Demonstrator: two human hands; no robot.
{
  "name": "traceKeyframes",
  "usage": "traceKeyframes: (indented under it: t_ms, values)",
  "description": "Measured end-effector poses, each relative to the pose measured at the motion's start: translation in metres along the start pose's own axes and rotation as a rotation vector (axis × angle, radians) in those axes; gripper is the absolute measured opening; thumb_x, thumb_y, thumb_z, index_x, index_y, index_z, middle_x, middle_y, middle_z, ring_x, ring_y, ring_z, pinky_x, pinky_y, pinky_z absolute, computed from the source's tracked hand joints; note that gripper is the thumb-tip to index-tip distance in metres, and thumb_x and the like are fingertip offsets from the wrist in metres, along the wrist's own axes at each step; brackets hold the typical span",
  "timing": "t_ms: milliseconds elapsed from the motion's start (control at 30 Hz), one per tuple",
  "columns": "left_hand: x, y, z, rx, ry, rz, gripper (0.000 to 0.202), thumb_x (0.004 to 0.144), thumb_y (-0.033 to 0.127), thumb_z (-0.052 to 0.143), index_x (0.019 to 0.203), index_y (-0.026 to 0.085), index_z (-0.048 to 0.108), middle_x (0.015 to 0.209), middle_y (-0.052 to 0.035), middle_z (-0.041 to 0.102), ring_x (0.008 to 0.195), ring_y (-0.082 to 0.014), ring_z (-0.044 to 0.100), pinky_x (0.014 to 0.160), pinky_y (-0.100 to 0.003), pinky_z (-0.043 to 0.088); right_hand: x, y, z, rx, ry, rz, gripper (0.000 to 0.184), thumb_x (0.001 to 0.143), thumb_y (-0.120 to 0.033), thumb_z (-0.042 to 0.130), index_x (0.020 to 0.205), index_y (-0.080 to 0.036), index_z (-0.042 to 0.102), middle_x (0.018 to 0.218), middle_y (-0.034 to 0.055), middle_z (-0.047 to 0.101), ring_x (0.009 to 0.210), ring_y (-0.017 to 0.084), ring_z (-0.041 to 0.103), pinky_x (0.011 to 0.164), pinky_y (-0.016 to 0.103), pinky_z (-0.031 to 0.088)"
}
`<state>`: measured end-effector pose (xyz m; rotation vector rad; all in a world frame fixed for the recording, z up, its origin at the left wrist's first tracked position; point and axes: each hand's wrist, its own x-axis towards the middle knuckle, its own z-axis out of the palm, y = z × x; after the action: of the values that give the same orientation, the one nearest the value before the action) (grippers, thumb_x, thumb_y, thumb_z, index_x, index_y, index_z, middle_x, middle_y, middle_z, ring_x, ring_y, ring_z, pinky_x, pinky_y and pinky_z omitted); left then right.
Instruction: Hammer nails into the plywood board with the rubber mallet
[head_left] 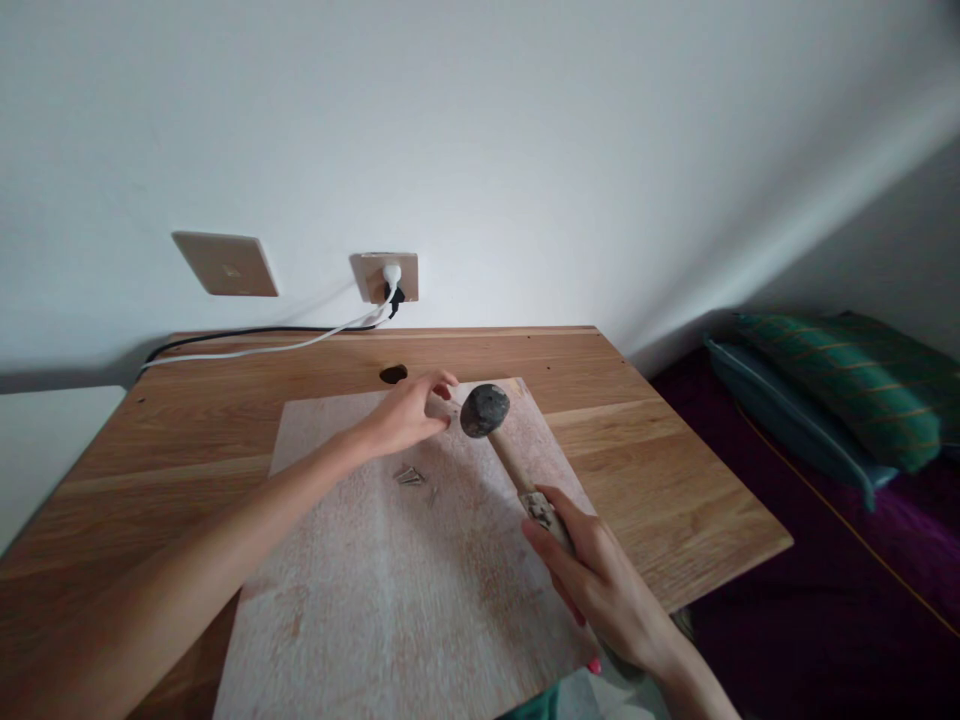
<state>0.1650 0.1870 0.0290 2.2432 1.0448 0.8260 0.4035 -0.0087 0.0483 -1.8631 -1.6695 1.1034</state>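
Observation:
My right hand point(581, 560) is wrapped round the handle of a hammer point(486, 411) with a dark, rounded head. The head hangs over the far part of a pale, worn board point(345, 600). Just left of the hammer head is my left hand point(416, 410), its thumb and forefinger curved and apart. A tiny thin thing, perhaps a nail, shows between those fingertips and the hammer head; it is too small to make out. Nearer to me, a small pile of nails point(409, 477) lies on the board.
The board lies on a wooden table point(675, 500) against a white wall. A round cable hole point(394, 373) sits beyond the board. Black and white cables point(285, 346) run along the back to a wall socket point(409, 275). Green cushions point(840, 380) lie on purple cloth at right.

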Motion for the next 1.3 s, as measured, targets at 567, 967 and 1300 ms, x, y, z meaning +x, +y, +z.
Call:
traceKeyframes:
  t_ms: [567,967,1300]
  values:
    - [-0.087,0.078,-0.001,0.776,-0.371,0.394,0.020,0.087,0.005,0.059,0.099,0.020,0.066,0.100,-0.0073,0.074,0.093,-0.0262,0.070,0.085,-0.040,0.051,-0.012,0.014,0.003,0.125,-0.022,0.004,0.038,0.106,-0.060,0.045,0.111,-0.025,0.059,0.057,-0.0068,0.049,0.050,0.015,0.047,0.049,0.027,0.034]
    - [-0.077,0.090,0.000,0.768,-0.462,0.444,0.033,0.072,0.005,0.075,0.099,0.021,0.066,0.101,-0.0070,0.072,0.096,-0.0284,0.068,0.090,-0.042,0.048,-0.012,0.019,0.004,0.141,0.029,-0.020,0.032,0.105,-0.055,0.050,0.107,-0.025,0.063,0.070,-0.0024,0.057,0.068,0.018,0.057,0.056,0.025,0.039]
    - [-0.072,0.088,-0.002,0.672,-0.446,0.624,0.018,0.088,0.007,0.067,0.095,0.023,0.068,0.087,-0.0032,0.071,0.083,-0.0225,0.067,0.081,-0.037,0.051,-0.011,0.019,0.004,0.172,0.012,-0.002,0.034,0.105,-0.056,0.049,0.108,-0.024,0.062,0.061,-0.0054,0.050,0.056,0.014,0.049,0.051,0.024,0.036]
